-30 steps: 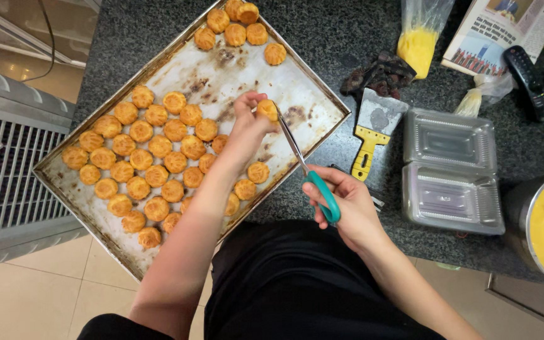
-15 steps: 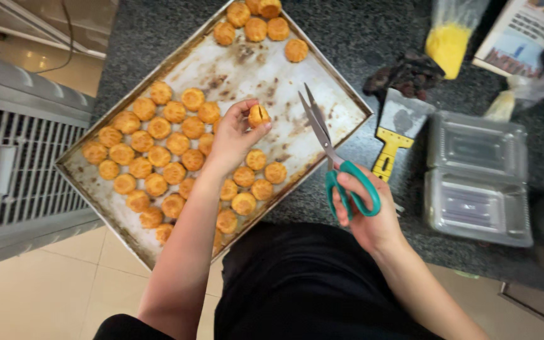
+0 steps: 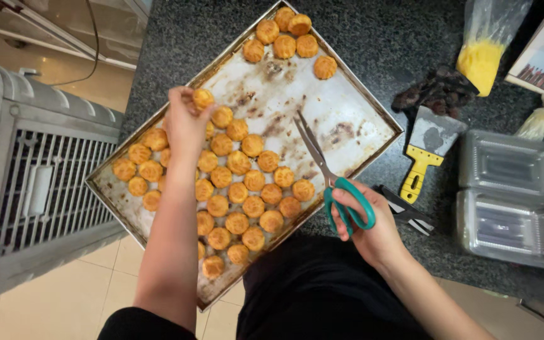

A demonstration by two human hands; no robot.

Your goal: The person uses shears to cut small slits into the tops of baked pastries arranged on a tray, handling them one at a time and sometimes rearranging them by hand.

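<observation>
The right hand grips the green handles of scissors, fingers closed through the loops, blades together and pointing up over the baking tray. The left hand reaches over the rows of pastries, its fingertips pinched on one pastry above the tray's left part. Beyond, on the dark counter, lie a yellow-handled scraper, clear plastic boxes and a bag of yellow filling.

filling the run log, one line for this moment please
left hand: holds pastry | right hand: holds green-handled scissors, blades closed | baking tray
</observation>
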